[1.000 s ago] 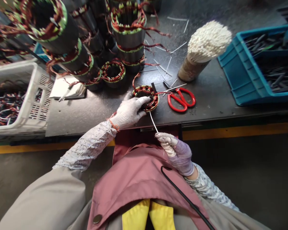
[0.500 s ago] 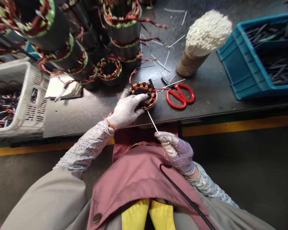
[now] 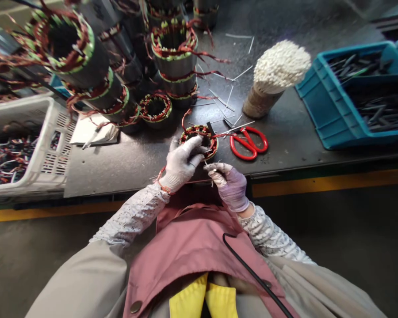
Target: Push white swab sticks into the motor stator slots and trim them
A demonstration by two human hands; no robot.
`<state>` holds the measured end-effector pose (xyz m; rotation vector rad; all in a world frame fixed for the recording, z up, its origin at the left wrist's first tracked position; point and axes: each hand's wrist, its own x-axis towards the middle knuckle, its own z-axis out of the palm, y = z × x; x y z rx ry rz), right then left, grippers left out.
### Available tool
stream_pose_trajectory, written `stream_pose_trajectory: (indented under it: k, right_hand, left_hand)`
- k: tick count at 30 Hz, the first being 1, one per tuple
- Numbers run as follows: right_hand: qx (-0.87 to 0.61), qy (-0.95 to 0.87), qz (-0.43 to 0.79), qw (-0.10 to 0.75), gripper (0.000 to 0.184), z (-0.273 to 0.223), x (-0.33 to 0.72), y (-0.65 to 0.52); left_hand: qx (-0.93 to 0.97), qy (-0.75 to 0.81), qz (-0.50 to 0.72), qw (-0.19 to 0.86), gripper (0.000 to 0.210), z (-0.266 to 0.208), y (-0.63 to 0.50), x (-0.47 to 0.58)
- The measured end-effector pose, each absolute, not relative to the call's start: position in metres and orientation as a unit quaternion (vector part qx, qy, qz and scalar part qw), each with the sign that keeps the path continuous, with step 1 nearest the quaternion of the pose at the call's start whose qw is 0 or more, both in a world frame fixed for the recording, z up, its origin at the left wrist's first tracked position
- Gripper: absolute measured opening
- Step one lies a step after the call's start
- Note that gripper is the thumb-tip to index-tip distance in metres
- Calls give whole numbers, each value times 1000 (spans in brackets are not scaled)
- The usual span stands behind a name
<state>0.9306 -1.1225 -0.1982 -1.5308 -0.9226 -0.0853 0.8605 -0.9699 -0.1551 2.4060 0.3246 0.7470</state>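
Note:
A small motor stator (image 3: 213, 148) with red-brown windings and a pale green rim sits near the bench's front edge. My left hand (image 3: 181, 162), in a white glove, grips its near-left side, fingers reaching into the ring. Close by, just off the near rim, my right hand (image 3: 230, 183), in a white and purple glove, pinches a thin white cord or stick; only a short piece shows, and whether it touches the stator I cannot tell. Red-handled scissors (image 3: 250, 143) lie right of the stator, blades toward it, beside a red lead wire.
Stacked stators (image 3: 82, 57) stand at the left and back. A white crate (image 3: 55, 145) of wire scraps is at the left. Thin white strips lie scattered behind the scissors. A holder (image 3: 260, 101) carries a white-topped bundle; a blue bin (image 3: 321, 101) holds dark pieces.
My right hand has moved up and left, close to the stator, and the visible length of white cord or stick is shorter. My left hand remains on the stator. The view has shifted slightly.

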Motion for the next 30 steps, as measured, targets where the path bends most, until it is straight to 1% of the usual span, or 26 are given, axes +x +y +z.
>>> stream_pose_trajectory:
  k: [2,3,6,11,15,16,18,20,22,24,27,30]
  right_hand:
    - [-684,-402,-48,606,6,-185,934,-1126]
    - [-690,-415,-54,591,5,-179,935,-1127]
    - [-705,-457,-60,539,7,-167,944,-1123]
    - [-759,-490,-77,422,15,-174,957,-1105]
    - [-783,-517,-176,299,22,-171,960,-1102]
    - [-777,-528,-202,276,23,-167,961,-1103]
    - [-743,-571,-235,257,25,-157,962,-1109]
    - [-690,-631,-233,267,25,-145,962,-1120]
    - [-665,-656,-190,303,20,-134,959,-1135]
    - [-688,-596,-80,407,17,-127,952,-1145]
    - [-692,-430,113,569,26,-120,940,-1137]
    - [-626,-314,276,659,34,-116,946,-1107]
  left_hand:
    - [904,84,324,266,19,-159,-970,862]
    - [904,68,337,255,13,-161,-970,862]
    - [900,39,351,256,13,-163,-966,863]
    - [891,2,361,275,13,-166,-961,864]
    - [898,-22,338,281,15,-166,-957,865]
    - [901,-21,330,281,15,-166,-957,865]
    - [903,-9,324,283,15,-165,-956,865]
    - [899,5,327,293,13,-164,-954,867]
    - [896,4,326,300,12,-164,-952,868]
    - [905,-26,321,277,15,-165,-949,868]
    - [931,-95,295,192,19,-167,-945,860]
    - [947,-123,267,133,18,-166,-943,844]
